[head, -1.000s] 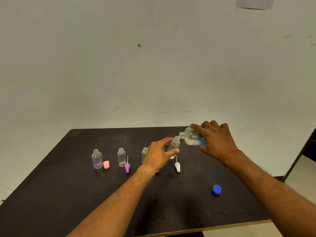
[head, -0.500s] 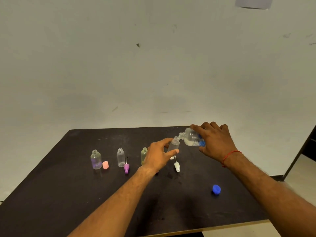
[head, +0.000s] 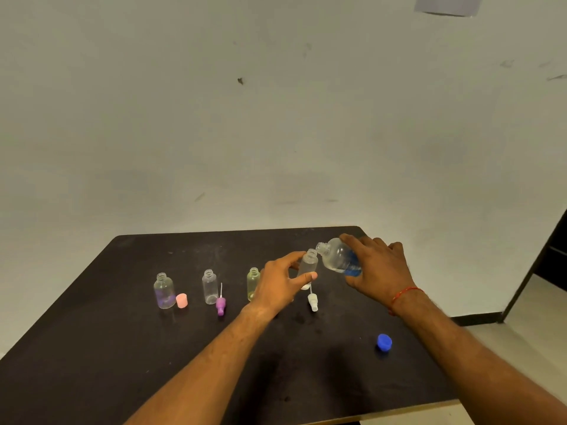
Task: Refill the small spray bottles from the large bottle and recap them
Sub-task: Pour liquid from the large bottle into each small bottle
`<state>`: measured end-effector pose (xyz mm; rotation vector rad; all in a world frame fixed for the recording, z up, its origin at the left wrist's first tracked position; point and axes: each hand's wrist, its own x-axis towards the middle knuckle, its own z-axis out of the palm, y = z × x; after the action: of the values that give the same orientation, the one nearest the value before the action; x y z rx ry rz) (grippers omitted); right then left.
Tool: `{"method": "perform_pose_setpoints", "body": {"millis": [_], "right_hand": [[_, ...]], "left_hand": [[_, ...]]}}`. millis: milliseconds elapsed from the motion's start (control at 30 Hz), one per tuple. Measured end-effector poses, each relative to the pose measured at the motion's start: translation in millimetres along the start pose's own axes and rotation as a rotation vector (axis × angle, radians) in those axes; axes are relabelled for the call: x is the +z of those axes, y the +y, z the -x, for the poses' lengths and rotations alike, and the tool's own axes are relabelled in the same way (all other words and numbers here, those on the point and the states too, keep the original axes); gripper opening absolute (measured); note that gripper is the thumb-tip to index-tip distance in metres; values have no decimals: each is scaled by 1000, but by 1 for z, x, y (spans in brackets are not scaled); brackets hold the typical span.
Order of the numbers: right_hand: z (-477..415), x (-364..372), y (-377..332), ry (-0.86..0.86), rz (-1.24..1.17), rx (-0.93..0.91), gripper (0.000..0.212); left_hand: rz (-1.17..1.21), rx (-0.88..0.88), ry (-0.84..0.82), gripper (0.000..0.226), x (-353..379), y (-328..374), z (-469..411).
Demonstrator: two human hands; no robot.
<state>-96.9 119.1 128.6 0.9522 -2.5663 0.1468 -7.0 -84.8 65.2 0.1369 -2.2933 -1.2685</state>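
Dark worktop (head: 122, 348) | upright, uncapped: purple-tinted bottle (head: 164, 290), clear bottle (head: 210, 286), yellowish bottle (head: 252, 283) | pink cap (head: 181, 300) just beside first | purple sprayer (head: 220, 305), white sprayer (head: 313, 302) lying | blue cap (head: 383, 342) well apart, right

One head-worn camera is looking forward and down over the bench (head: 92, 348), sitting near enough that its front edge is cutting the bottom of the frame. The wall (head: 276, 118) is filling the upper half.

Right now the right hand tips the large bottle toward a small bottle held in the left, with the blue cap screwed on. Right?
No. The head view shows the blue cap lying on the table, off the large bottle, whose neck is open. The rest is right.
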Motion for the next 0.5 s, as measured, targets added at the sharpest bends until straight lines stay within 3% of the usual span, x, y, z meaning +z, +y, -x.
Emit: {"method": "perform_pose_setpoints", "body": {"millis": [500], "right_hand": [[16,37,-5,19,-474,274,80]], "left_hand": [[-72,-137,-14,36,15,-34,-19]]}}
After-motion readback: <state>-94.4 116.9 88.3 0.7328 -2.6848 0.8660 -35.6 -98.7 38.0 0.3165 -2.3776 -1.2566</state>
